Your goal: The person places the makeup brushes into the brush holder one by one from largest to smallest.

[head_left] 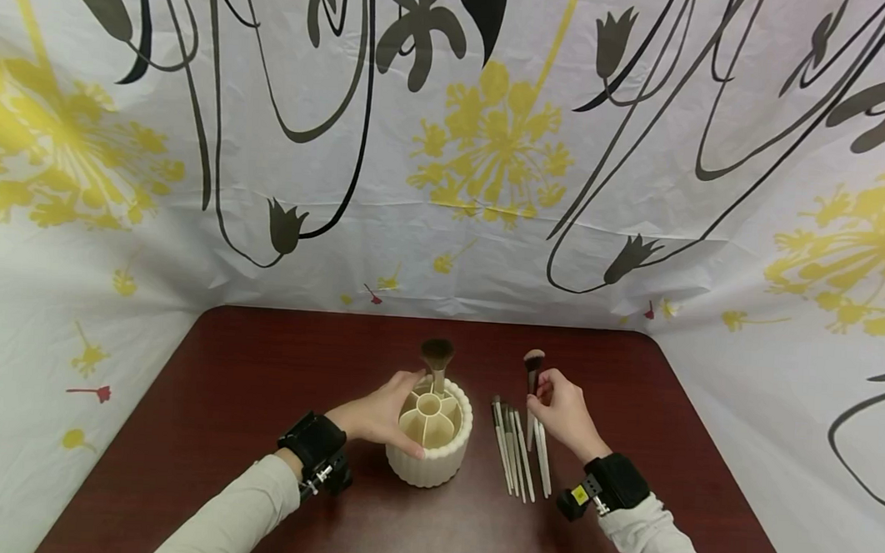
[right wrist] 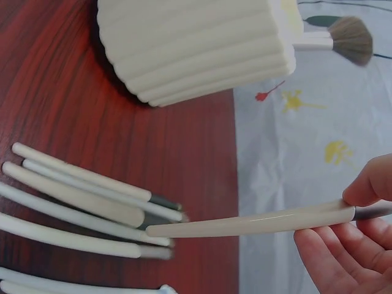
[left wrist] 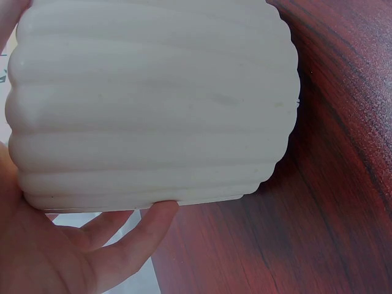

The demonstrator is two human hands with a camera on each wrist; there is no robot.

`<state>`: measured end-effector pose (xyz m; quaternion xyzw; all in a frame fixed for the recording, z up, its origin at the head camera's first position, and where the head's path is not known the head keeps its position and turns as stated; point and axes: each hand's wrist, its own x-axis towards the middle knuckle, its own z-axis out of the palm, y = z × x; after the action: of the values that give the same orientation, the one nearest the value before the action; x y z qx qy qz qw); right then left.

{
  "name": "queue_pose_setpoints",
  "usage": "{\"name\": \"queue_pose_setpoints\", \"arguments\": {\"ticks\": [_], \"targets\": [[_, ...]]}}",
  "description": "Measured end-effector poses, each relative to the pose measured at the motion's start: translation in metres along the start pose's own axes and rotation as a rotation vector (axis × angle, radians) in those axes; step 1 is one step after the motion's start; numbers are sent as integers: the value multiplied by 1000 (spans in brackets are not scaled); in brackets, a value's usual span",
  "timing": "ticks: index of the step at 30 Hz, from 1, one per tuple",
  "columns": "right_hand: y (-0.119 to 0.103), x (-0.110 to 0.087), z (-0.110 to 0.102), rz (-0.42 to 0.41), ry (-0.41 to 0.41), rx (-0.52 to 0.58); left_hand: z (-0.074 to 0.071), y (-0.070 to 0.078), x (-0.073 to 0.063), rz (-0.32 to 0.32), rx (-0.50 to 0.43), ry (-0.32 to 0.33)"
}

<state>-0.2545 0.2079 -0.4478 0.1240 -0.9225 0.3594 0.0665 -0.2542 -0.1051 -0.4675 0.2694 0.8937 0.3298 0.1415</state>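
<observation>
A cream ribbed brush holder [head_left: 429,430] with petal-shaped compartments stands on the table, one fluffy makeup brush [head_left: 436,364] upright in a rear compartment. My left hand [head_left: 381,414] grips the holder's left side, thumb near the front rim and fingers around the back; its ribbed wall [left wrist: 159,104] fills the left wrist view. To the right, my right hand [head_left: 565,410] pinches another makeup brush [right wrist: 275,222] near the top of its pale handle, bristles up. Below that brush lie several slimmer makeup brushes [right wrist: 73,190], side by side on the table.
The dark red wooden table [head_left: 272,368] has rounded far corners. Behind it hangs a white sheet [head_left: 388,173] printed with grey tulips and yellow flowers. Black camera straps [head_left: 315,447] sit on both wrists.
</observation>
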Motion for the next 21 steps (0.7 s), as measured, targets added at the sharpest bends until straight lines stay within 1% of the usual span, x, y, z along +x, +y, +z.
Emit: {"name": "queue_pose_setpoints", "arguments": {"ticks": [8,13,17,21], "targets": [[-16,-1,-2,-33,16,18,0,-1,1,4,-4,-4],[-27,-2,-2,-79,26,53,-1,0,1,6,2,-2],[-34,-1,-1,-120,42,54,-1,0,0,3,2,-1],[-38,-1,0,-124,46,51,0,0,0,-1,3,1]]}}
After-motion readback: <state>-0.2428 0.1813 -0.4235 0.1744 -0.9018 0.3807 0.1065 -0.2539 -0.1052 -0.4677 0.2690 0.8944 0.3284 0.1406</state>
